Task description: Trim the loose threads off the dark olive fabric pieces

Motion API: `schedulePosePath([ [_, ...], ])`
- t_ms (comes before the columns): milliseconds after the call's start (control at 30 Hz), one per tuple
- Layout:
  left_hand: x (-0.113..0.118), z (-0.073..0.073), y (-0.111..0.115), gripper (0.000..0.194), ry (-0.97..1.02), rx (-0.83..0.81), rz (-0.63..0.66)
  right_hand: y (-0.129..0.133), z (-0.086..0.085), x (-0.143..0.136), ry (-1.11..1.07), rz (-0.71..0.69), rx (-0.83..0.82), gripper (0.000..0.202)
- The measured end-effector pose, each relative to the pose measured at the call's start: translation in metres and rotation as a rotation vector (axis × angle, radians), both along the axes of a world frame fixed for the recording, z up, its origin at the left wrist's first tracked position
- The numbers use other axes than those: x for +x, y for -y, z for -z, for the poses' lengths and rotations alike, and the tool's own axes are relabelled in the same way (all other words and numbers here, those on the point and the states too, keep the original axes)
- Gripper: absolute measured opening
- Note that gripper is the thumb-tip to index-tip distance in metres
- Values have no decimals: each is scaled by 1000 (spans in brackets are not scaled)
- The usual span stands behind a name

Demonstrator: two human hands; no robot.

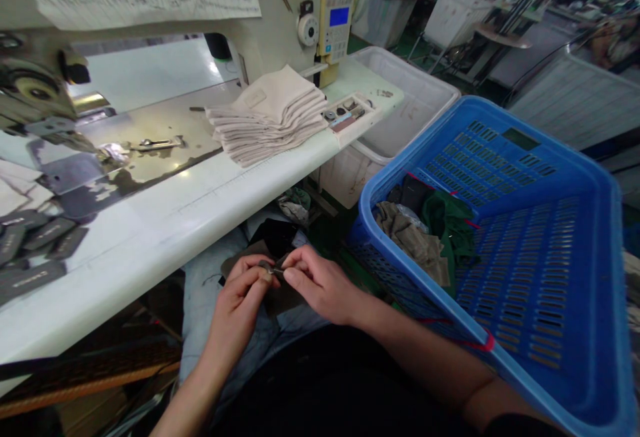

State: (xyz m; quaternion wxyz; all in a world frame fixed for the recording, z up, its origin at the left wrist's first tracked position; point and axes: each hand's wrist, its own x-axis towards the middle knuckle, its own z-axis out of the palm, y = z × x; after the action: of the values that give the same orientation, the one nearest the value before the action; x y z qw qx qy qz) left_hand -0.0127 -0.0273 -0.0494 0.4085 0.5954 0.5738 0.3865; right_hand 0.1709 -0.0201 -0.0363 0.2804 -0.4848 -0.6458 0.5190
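Observation:
Over the lap, my left hand pinches a piece of dark grey-brown fabric between thumb and fingers. My right hand is close beside it, thumb and index finger pressed together on a small thin item at the fabric's edge, too small to name. The fabric hangs below both hands, in front of the table edge. A stack of beige fabric pieces lies on the sewing table above the hands. Dark grey labels are piled at the table's left.
The white sewing table with its sewing machine spans the left and top. A blue basket holding some cloth stands close on the right, near my right forearm. Behind it is a white bin.

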Motion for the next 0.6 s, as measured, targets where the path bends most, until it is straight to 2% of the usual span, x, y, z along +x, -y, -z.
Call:
schedulePosePath([
  [167, 0, 0, 1, 28, -3, 15, -9, 3, -7, -3, 118, -4, 43, 13],
  [600, 5, -5, 2, 29, -60, 22, -16, 3, -5, -3, 148, -4, 50, 13],
])
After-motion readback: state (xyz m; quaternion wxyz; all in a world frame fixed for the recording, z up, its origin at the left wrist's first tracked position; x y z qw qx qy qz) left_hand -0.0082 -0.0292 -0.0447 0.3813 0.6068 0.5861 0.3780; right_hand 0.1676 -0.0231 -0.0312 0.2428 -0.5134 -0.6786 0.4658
